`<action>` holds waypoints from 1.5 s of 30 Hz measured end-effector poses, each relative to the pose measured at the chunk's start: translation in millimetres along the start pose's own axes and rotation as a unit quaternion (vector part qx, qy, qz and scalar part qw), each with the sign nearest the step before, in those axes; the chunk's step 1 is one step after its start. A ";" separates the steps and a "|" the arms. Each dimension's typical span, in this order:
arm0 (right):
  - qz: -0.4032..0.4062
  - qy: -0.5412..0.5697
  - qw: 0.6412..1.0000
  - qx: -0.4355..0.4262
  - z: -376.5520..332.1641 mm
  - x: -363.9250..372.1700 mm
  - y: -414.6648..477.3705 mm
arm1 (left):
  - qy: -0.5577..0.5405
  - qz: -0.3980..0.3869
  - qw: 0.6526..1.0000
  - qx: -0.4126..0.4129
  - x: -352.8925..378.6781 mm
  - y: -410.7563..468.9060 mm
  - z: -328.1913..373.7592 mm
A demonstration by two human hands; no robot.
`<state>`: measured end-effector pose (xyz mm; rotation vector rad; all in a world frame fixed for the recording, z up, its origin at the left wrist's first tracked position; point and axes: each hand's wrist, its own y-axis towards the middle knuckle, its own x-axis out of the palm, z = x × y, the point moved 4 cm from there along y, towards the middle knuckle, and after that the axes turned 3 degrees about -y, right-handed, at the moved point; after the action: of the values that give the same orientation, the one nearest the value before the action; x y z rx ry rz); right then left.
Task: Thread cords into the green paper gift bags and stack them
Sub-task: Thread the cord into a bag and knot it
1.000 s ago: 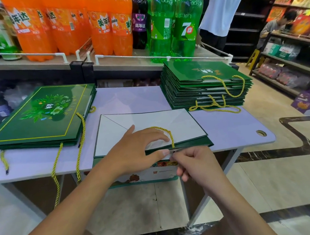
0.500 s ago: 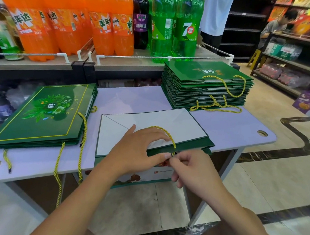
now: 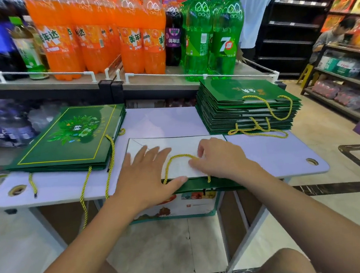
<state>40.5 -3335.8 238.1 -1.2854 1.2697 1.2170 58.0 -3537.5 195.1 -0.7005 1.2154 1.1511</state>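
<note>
At the near edge of the white table [image 3: 172, 119], a flattened green paper gift bag [image 3: 176, 143] is pressed down. The left hand [image 3: 147, 173] is laid flat with fingers spread; the right hand [image 3: 221, 158] rests with fingers slightly bent, nothing pinched. A yellow cord loop [image 3: 177, 157] appears threaded between them. Stacking is judged to remain: a tall corded stack [image 3: 238, 108] lies right, a lower stack [image 3: 70, 141] left.

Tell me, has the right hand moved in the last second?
Yes. The right hand went forward, from the near edge of the table onto the bag.
</note>
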 end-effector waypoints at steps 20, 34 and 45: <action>0.136 -0.019 0.983 -0.121 -39.3 23.2 62.5 | 0.047 -0.039 0.998 -0.004 9.7 2.7 -4.1; 0.118 -0.056 0.983 -0.130 -41.0 34.7 71.3 | 0.054 -0.045 0.997 -0.002 10.4 3.1 -4.4; 0.051 0.053 0.965 -0.252 -0.8 -11.8 3.3 | 0.018 -0.012 0.996 0.083 -25.6 -35.0 -37.3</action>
<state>37.5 -3335.8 250.0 -1.6805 1.1483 1.6339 79.3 -3589.6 204.5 -0.6108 1.3129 1.0095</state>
